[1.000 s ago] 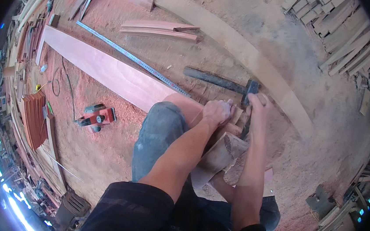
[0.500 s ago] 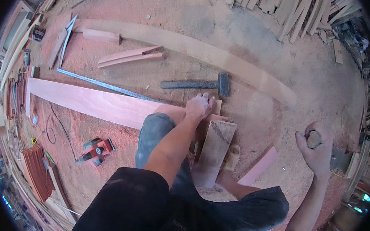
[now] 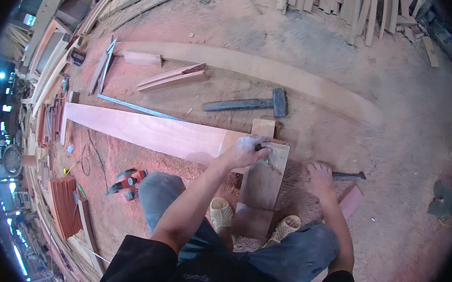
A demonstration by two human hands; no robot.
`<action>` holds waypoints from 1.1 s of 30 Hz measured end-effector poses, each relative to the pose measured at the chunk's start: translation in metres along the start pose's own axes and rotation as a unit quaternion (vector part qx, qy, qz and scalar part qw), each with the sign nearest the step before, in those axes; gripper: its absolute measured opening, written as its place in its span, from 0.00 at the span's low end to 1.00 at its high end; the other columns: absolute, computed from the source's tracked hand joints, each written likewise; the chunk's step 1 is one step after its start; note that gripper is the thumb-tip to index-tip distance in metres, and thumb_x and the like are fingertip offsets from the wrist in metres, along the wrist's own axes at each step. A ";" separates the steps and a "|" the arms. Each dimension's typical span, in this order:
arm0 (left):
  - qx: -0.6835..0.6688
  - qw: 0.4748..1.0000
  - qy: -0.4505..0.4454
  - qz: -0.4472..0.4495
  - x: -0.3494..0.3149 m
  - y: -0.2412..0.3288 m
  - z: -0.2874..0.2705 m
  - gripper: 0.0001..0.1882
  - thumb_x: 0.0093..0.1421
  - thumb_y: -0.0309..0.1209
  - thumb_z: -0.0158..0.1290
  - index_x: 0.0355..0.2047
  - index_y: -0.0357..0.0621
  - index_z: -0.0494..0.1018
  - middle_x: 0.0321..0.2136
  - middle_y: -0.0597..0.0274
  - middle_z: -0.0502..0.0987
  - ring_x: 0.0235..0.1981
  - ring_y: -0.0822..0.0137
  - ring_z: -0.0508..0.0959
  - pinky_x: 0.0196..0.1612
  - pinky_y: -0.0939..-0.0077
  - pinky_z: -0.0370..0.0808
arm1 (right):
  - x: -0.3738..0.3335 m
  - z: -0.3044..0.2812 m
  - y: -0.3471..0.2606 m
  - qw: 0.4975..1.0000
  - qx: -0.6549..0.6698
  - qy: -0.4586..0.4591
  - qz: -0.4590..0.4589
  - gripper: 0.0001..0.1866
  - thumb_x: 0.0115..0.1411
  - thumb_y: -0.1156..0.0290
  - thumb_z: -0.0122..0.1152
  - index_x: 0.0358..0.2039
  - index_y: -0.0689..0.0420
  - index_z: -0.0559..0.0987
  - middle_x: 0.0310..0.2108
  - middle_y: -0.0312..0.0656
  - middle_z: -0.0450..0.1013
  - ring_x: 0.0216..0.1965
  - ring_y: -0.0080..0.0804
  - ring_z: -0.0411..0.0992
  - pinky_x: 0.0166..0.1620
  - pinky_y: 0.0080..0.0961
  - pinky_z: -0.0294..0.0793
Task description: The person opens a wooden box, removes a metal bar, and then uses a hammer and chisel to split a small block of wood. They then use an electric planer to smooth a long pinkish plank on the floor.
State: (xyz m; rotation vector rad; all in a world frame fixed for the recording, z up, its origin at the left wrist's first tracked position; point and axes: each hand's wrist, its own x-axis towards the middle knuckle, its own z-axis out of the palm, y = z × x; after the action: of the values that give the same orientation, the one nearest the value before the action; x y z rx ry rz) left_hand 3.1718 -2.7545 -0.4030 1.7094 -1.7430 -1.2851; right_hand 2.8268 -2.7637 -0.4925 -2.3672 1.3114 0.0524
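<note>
Between the person's sandals (image 3: 221, 215) a wooden block (image 3: 264, 184) is running away from the body, and at its far end the left hand (image 3: 244, 151) is curling its fingers and thumb, though the view is not showing whether it is gripping anything. Out to the side the right hand (image 3: 320, 180) is meeting the near end of a dark tool (image 3: 351, 176), its grip being impossible to tell, while a long pinkish board (image 3: 146, 130) is stretching leftward from the left hand. Beyond the board a hammer (image 3: 242, 105) is lying on the floor.
</note>
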 end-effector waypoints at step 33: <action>0.239 0.963 -0.022 0.118 -0.174 0.185 0.006 0.19 0.56 0.29 0.67 0.49 0.47 0.80 0.48 0.56 0.83 0.48 0.50 0.83 0.53 0.58 0.80 | -0.033 0.061 -0.071 0.692 0.697 0.147 0.116 0.32 0.70 0.49 0.62 0.59 0.67 0.77 0.53 0.43 0.79 0.53 0.32 0.76 0.57 0.32 0.74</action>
State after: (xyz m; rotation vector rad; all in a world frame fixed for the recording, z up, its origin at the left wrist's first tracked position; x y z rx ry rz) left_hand 3.0928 -2.6199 -0.2023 1.6410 -2.3456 -0.8481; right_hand 2.8772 -2.6810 -0.5145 -0.8750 1.0622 -0.9388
